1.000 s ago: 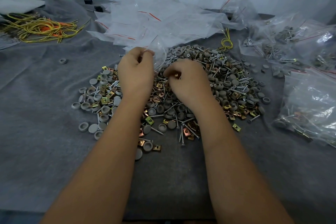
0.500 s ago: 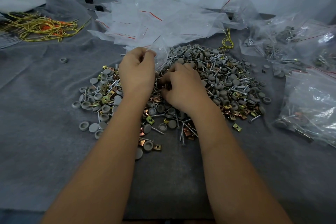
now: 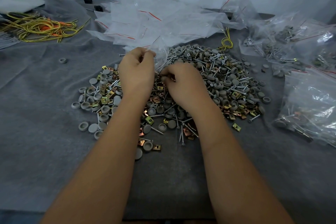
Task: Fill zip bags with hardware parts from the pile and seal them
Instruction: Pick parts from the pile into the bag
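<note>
A wide pile of hardware parts (image 3: 223,82), with grey round caps, silver screws and brass clips, lies on the grey cloth in the middle. My left hand (image 3: 136,72) pinches the edge of a clear zip bag (image 3: 161,54) above the pile's near left part. My right hand (image 3: 183,83) sits just to its right, fingers curled down and pinching small parts at the bag's mouth. What its fingertips hold is mostly hidden.
A heap of empty clear zip bags (image 3: 163,22) with red strips lies behind the pile. Filled bags (image 3: 312,107) lie at the right. Yellow and orange wire ties (image 3: 41,27) lie at the far left. A lone grey cap (image 3: 62,60) sits on the cloth (image 3: 36,114).
My right hand has slid left across the pile toward my left hand and the bag's mouth. My left hand has stayed in place holding the bag.
</note>
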Available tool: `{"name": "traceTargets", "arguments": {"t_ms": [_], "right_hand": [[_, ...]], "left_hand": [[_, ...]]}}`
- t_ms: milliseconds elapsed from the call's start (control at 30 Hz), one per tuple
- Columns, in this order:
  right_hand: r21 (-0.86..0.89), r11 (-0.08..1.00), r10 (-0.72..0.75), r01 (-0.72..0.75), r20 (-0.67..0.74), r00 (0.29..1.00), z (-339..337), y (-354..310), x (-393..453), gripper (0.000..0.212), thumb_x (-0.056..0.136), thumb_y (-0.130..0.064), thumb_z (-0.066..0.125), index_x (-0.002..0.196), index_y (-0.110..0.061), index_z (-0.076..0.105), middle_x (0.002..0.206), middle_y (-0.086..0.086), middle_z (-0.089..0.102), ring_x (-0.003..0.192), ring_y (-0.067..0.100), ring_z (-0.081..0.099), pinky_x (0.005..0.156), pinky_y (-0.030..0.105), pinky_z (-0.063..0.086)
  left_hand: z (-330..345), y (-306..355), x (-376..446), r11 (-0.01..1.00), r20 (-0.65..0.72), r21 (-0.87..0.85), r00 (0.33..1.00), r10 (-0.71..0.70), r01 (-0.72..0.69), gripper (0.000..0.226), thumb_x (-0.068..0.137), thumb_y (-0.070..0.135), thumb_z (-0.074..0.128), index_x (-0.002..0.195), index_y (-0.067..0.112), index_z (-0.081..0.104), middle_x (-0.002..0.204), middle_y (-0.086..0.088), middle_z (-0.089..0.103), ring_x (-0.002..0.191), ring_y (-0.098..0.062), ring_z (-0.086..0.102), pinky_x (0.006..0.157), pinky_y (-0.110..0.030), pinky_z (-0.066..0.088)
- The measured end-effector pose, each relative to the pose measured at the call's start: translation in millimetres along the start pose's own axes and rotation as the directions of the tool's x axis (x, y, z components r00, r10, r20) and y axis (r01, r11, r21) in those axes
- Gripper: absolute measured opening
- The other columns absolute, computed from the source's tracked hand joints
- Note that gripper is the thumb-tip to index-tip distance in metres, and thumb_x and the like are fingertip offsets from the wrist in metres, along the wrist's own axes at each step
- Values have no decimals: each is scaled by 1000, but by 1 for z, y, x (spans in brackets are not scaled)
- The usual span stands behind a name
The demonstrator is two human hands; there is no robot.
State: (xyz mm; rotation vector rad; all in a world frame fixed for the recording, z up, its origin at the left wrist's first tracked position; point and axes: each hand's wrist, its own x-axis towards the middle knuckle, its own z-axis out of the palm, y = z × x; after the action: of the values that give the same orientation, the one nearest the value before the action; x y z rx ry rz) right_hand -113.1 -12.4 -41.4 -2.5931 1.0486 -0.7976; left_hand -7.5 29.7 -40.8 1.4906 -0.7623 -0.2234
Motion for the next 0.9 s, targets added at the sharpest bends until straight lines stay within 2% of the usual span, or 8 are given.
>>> {"name": "traceTargets", "arguments": {"t_ms": [100,233,300,467,567,667,833,900], "right_hand": [[235,968,105,-90,-56,993,-2,-1,0,19,92,-12,61,106,-15,73,102,1,71,94,16,63,85,31,50],[429,888,249,-168,-140,958,-6,2,0,18,88,-7,61,96,-20,70,80,-19,60,76,-4,57,66,5,43],[477,857,301,-197,-152,941,-8,5,2,18,88,-5,62,96,-19,70,80,-17,61,76,-4,57,65,1,42],[542,811,359,-221,-163,919,-10,9,4,18,90,-10,63,105,-15,73,84,-14,64,75,-8,56,65,-1,41],[543,813,353,-209,-175,919,-10,10,3,22,92,-16,62,112,-13,72,93,-12,65,77,-12,53,67,-6,37],[528,827,327,-192,-174,929,-11,11,2,22,94,-17,60,111,-13,73,90,-15,61,76,-17,48,67,-8,33],[522,824,346,-220,-157,925,-12,9,3,13,92,-19,63,96,-17,75,86,-8,70,78,1,61,62,0,40],[535,813,361,-230,-153,920,-11,9,3,10,92,-19,63,91,-19,73,81,-9,69,76,2,62,60,2,42]], "left_hand": [[0,0,0,1000,-3,-3,1000,-7,7,22,89,18,53,72,26,63,35,13,40,35,-3,34,39,-16,26],[1,0,-1,1000,7,-24,1000,-19,20,21,89,19,52,74,26,65,36,13,40,34,-2,35,41,-19,31],[1,0,-1,999,4,-25,1000,-22,22,20,90,19,52,75,25,65,35,14,40,34,-2,34,41,-20,32],[1,0,0,999,4,-18,1000,-27,27,20,90,20,52,77,26,66,36,15,41,35,-2,35,40,-16,34],[1,0,-1,999,3,-35,1000,-24,24,21,90,19,52,76,25,65,35,14,40,33,-2,36,39,-15,32],[1,0,-1,999,1,-27,1000,-18,18,21,90,19,52,76,25,65,35,14,41,32,-2,38,38,-15,31],[0,-1,0,1000,1,-7,1000,-20,20,20,89,22,51,76,27,65,36,14,43,33,-2,38,40,-18,31],[0,-1,0,1000,4,3,1000,-15,15,19,87,23,51,76,27,65,36,14,43,33,-3,37,41,-20,30]]}}
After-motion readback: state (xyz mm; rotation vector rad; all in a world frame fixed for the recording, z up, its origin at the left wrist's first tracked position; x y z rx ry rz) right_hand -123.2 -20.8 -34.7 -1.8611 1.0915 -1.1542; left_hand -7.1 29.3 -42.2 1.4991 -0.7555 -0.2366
